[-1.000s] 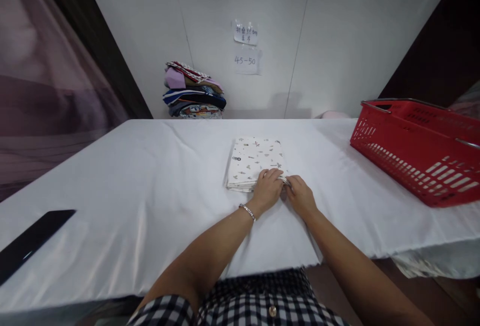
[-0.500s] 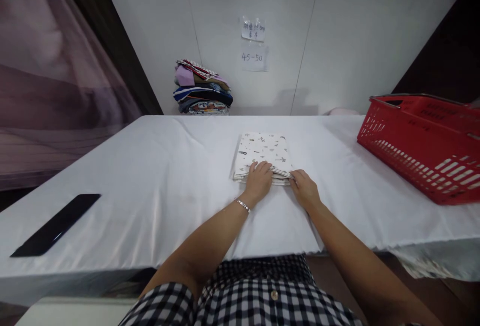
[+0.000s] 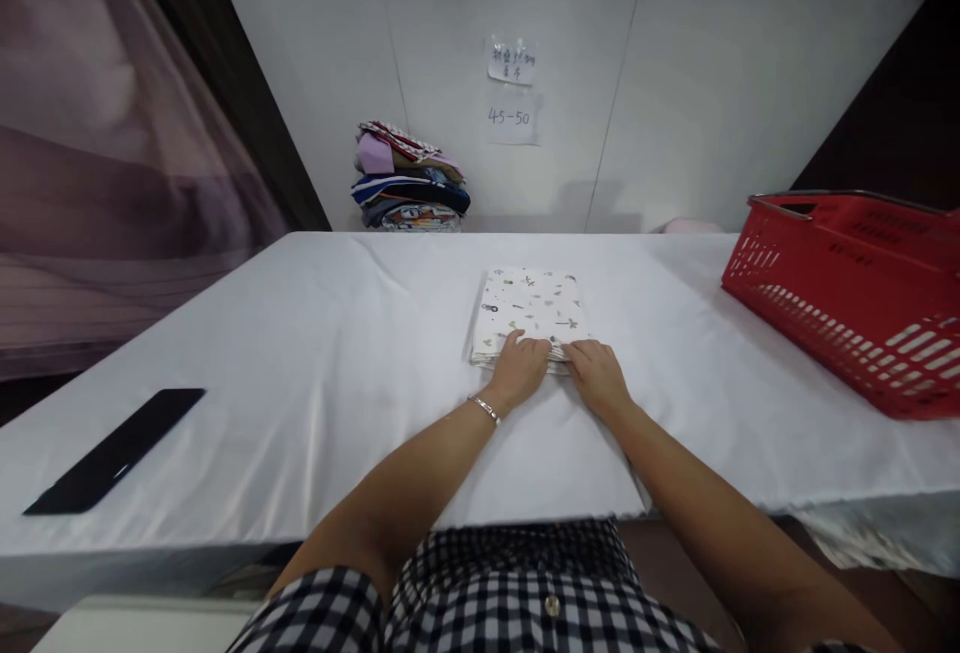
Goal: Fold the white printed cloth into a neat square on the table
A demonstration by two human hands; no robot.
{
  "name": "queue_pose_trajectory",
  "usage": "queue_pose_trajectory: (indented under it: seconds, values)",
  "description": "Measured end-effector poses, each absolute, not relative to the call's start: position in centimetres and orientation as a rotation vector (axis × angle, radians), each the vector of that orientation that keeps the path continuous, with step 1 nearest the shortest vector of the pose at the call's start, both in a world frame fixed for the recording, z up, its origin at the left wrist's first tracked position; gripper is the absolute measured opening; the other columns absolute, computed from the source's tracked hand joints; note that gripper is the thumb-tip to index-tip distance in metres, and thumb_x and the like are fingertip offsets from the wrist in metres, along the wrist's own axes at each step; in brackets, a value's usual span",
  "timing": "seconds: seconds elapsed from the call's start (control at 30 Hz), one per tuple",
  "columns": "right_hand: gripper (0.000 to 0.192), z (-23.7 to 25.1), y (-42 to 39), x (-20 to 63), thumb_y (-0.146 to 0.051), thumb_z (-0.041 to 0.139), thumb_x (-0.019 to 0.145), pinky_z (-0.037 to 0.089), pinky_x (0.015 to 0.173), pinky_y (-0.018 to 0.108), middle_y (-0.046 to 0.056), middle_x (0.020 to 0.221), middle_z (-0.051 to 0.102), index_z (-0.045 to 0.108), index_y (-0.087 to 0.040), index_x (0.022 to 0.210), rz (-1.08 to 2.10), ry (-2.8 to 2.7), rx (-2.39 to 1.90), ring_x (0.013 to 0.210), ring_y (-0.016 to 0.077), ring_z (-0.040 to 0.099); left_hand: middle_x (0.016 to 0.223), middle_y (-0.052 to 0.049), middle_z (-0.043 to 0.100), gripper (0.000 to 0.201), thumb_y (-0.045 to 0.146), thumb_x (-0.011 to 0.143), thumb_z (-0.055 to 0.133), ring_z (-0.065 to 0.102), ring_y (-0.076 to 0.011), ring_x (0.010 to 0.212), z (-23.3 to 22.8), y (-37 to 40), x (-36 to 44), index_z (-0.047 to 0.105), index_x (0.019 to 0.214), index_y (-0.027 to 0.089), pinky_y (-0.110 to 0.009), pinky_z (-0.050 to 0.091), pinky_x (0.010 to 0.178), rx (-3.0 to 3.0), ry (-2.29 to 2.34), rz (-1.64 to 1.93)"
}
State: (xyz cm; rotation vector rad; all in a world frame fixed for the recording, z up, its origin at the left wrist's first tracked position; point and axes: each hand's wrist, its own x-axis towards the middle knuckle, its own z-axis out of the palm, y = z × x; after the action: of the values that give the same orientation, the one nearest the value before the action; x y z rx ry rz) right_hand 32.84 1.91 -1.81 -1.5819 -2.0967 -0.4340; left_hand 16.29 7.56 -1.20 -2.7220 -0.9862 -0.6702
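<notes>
A folded white cloth [image 3: 529,303] printed with small dark and greenish motifs lies flat on the table, its layers stacked at the near edge. My left hand [image 3: 520,371] is closed over that near edge, left of its middle, fingertips on top of the cloth. Close beside it, my right hand [image 3: 598,373] grips the same edge near the right corner. Both thumbs and the undersides of the layers are mostly hidden. A silver bracelet [image 3: 486,410] circles my left wrist.
The table has a white cover [image 3: 390,333]. A red plastic basket [image 3: 840,293] stands at the right and a flat black object [image 3: 116,453] lies at the left. At the back, folded fabrics [image 3: 411,178] are piled by a wall with paper notes [image 3: 513,118].
My right hand has moved left along the near edge, from the corner toward my left hand. The near layers now lie closer together. My left hand stays almost in place.
</notes>
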Motion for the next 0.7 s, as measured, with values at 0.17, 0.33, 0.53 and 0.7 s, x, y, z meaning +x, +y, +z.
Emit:
queue_pose_trajectory:
  seconds: [0.17, 0.33, 0.53, 0.7]
  values:
    - [0.023, -2.3, 2.0, 33.4, -0.015, 0.045, 0.089, 0.034, 0.077, 0.032, 0.008, 0.099, 0.065, 0.06, -0.018, 0.106, -0.4, -2.068, -1.548, 0.092, 0.0208, 0.052, 0.097, -0.005, 0.064, 0.038, 0.004, 0.081, 0.043, 0.057, -0.0185, 0.092, -1.4, 7.8, 15.5, 0.047, 0.116, 0.018, -0.04, 0.032, 0.095, -2.753, -0.967, -0.714]
    - [0.024, -2.6, 2.0, 33.6, -0.014, 0.045, 0.088, 0.035, 0.078, 0.032, 0.007, 0.098, 0.065, 0.061, -0.018, 0.105, -0.395, -2.038, -1.505, 0.093, 0.0203, 0.053, 0.095, -0.005, 0.064, 0.028, 0.003, 0.079, 0.045, 0.054, -0.0199, 0.093, -1.2, 8.7, 13.4, 0.054, 0.1, 0.019, -0.037, 0.036, 0.086, -2.759, -1.047, -0.671]
    - [0.025, -2.6, 2.0, 33.6, -0.014, 0.045, 0.088, 0.036, 0.08, 0.033, 0.007, 0.098, 0.065, 0.062, -0.017, 0.106, -0.406, -2.066, -1.492, 0.093, 0.0204, 0.054, 0.098, -0.004, 0.065, 0.031, 0.001, 0.079, 0.045, 0.054, -0.0195, 0.095, -0.7, 9.4, 10.6, 0.056, 0.1, 0.021, -0.035, 0.039, 0.08, -2.783, -1.115, -0.615]
    - [0.026, -2.3, 1.8, 33.2, -0.014, 0.045, 0.087, 0.036, 0.081, 0.035, 0.008, 0.099, 0.064, 0.062, -0.019, 0.107, -0.433, -2.098, -1.512, 0.095, 0.0211, 0.053, 0.108, -0.003, 0.064, 0.031, 0.004, 0.082, 0.045, 0.053, -0.0182, 0.102, -1.0, 9.4, 10.0, 0.057, 0.105, 0.021, -0.034, 0.039, 0.084, -2.829, -1.112, -0.633]
